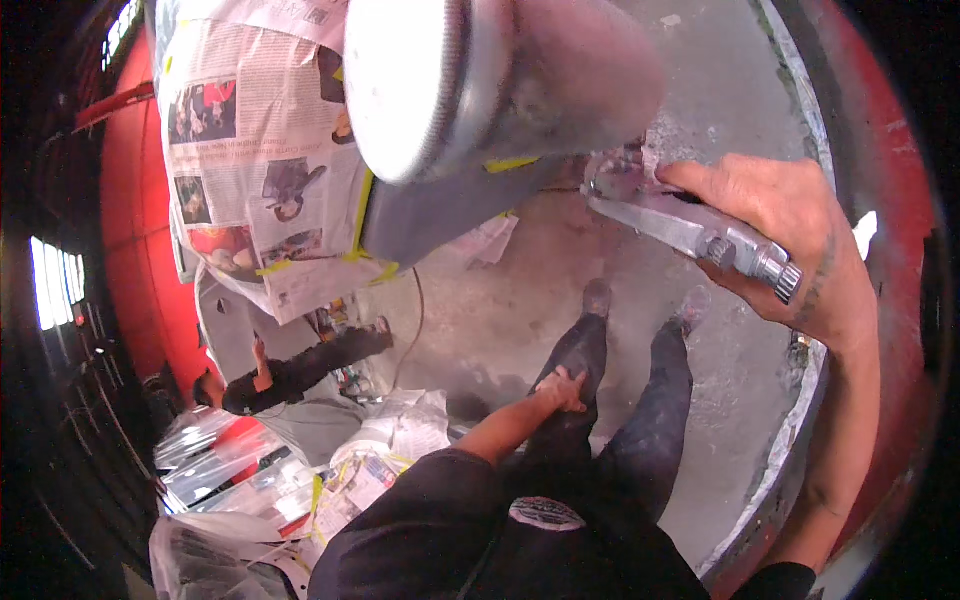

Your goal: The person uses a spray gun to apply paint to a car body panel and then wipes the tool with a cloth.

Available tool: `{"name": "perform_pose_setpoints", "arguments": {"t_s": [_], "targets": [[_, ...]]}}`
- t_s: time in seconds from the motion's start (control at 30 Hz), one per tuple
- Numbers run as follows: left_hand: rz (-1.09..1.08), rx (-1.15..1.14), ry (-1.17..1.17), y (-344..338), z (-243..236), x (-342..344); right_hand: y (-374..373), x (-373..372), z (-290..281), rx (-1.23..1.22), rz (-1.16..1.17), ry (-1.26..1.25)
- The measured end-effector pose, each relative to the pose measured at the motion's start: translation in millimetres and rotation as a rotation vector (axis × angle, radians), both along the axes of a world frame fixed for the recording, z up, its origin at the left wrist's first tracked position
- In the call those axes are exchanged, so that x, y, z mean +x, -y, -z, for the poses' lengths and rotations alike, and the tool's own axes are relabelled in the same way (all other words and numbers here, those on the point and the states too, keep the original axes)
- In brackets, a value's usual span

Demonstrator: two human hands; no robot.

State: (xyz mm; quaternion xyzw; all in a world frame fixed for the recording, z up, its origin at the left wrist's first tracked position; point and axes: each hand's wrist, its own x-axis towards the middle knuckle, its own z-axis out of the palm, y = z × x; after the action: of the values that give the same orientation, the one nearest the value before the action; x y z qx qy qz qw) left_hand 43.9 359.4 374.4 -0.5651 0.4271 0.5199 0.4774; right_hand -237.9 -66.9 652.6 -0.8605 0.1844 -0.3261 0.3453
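Observation:
My right hand (760, 230) grips a metal spray gun (705, 235), thumb near its top and adjusting knobs at the rear. Its large cylindrical cup (545, 75) with a white-topped lid looms close to the camera, partly blurred. Behind the cup is a grey panel (420, 215) edged with yellow tape and masked with newspaper (260, 130). The gun's nozzle end points toward the panel; whether they touch I cannot tell. My left hand (562, 390) rests on my left leg near the knee, fingers apart and bent over the dark trousers.
A co-worker (270, 385) in dark clothes is at the left, beside another grey part (225, 320). Plastic sheeting (220, 480) and more newspaper-masked items (360, 470) lie lower left. A hose (415, 330) runs over the concrete floor (470, 310). A red wall (150, 230) stands behind.

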Motion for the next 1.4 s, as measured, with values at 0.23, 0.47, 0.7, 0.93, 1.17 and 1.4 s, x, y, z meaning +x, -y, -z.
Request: {"name": "perform_pose_setpoints", "arguments": {"t_s": [0.23,0.47,0.7,0.93,1.17,1.4], "targets": [[-0.032,-0.006,-0.011,-3.6,-2.1,10.0,1.6,34.7,-16.0,-0.168,0.127,0.128],[-0.079,0.064,0.028,-1.4,-3.1,12.3,-18.3,38.9,-20.8,-0.007,-0.026,0.063],[-0.088,0.055,0.007,-4.5,4.0,16.5,-15.1,26.7,2.9,-0.089,0.178,0.11],[-0.027,0.024,0.011,-5.3,1.7,12.9,-22.9,6.0,28.8,-0.033,0.194,0.153],[0.053,0.03,-0.017,-3.4,4.3,10.3,-34.4,-15.6,43.6,0.087,0.16,0.128],[0.049,0.056,-0.001,4.7,-0.2,0.6,-30.1,-20.2,63.5,0.079,0.301,0.18]]}}
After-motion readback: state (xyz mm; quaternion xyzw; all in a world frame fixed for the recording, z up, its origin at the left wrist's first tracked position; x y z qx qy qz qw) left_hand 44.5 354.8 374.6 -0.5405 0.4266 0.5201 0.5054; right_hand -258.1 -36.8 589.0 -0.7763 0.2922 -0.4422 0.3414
